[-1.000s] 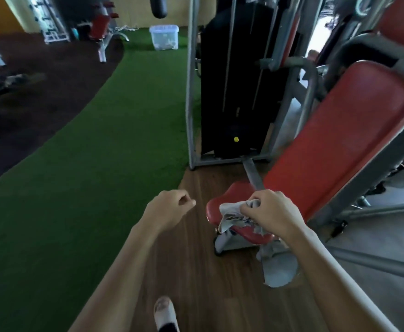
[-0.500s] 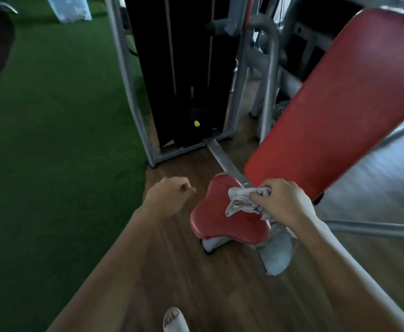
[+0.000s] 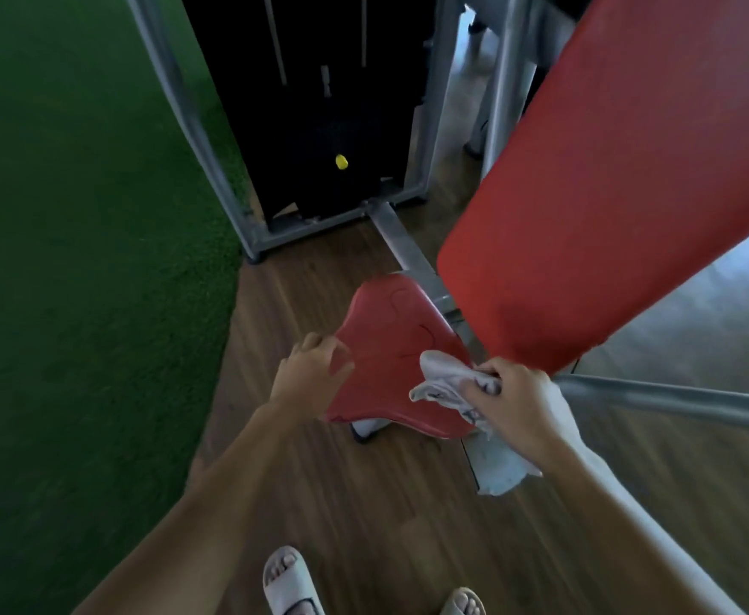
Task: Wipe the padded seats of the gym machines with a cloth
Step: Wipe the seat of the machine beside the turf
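Under right fingers (image 3: 494,374): cloth (image 3: 441,383) bunched on seat (image 3: 386,344), right side | right hand (image 3: 517,403): clenched round cloth, just below backrest (image 3: 608,179) | left hand (image 3: 313,375): loosely curled at seat's left edge, holding nothing

Moving in from the bare floor, the person's left hand (image 3: 310,370) now reaches the 9 o'clock edge of the red seat (image 3: 390,344), its fist loosened and its thumb lying over the pad. The right hand (image 3: 514,401) drags the bunched grey cloth (image 3: 441,379) from the middle of the pad out to its 4 o'clock rim, under the low end of the backrest (image 3: 608,193). The view dips and closes in: a second sandalled foot (image 3: 463,603) appears at 6 o'clock, beside the first (image 3: 290,583).
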{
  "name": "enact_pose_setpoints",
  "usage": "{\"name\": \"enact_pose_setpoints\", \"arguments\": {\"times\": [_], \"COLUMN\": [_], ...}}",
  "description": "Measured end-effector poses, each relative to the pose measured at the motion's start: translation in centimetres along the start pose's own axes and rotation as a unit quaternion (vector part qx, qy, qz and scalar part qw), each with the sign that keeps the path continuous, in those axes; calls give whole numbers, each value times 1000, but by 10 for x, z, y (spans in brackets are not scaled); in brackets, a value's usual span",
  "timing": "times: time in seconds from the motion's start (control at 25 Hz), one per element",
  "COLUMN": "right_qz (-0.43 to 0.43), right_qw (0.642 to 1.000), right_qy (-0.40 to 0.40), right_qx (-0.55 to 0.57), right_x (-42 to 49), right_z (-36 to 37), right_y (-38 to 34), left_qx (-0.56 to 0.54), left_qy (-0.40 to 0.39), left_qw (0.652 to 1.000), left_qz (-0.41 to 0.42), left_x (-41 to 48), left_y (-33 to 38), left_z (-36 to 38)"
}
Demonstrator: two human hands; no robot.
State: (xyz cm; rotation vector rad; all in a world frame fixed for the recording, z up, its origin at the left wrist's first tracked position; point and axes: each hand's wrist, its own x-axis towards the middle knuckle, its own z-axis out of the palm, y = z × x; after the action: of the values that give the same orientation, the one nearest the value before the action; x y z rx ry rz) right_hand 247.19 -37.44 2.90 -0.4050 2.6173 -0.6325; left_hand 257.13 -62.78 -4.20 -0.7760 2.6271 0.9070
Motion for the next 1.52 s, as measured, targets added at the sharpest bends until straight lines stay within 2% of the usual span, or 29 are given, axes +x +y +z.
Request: {"name": "enact_pose_setpoints", "arguments": {"times": [0.16, 0.32, 0.4, 0.48, 0.6, 0.72, 0.8, 0.88, 1.04, 1.16, 1.32, 1.4, 1.52], "right_qz": [-38, -120, -134, -137, -180, -188, -199, -187, -87, -99, -183, -170, -95], "right_qw": [999, 991, 989, 990, 983, 981, 978, 978, 987, 990, 975, 977, 990], "right_qy": [-12, 53, 59, 29, 12, 7, 41, 53, 45, 75, 97, 98, 85], "right_qx": [5, 0, -17, -20, -24, -34, -48, -77, -124, -73, -86, -85, -59], "right_x": [11, 32, 49, 65, 76, 72, 69, 76, 104, 85, 56, 79, 111], "right_z": [35, 63, 83, 108, 144, 169, 174, 167, 145, 156, 170, 162, 152], "right_y": [41, 58, 63, 64, 63, 67, 78, 91, 102, 91, 89, 96, 100], "left_qx": [-7, -38, -51, -13, 53, 37, 21, 39, 36, 44, 51, 55, 56], "left_qy": [70, 141, 143, 128, 173, 183, 172, 170, 166, 150, 139, 133, 128], "left_qw": [995, 986, 986, 988, 980, 981, 984, 984, 985, 988, 989, 990, 990], "left_qz": [-64, -77, -75, -86, -87, -59, -40, -20, -24, -21, -12, -12, -13], "left_x": [16, 33, 41, 48, 52, 51, 48, 42, 45, 54, 59, 60, 61], "left_y": [-6, -16, -19, -24, -34, -48, -56, -58, -59, -64, -71, -72, -73], "left_z": [43, 70, 84, 99, 109, 114, 117, 122, 121, 115, 113, 113, 112]}}
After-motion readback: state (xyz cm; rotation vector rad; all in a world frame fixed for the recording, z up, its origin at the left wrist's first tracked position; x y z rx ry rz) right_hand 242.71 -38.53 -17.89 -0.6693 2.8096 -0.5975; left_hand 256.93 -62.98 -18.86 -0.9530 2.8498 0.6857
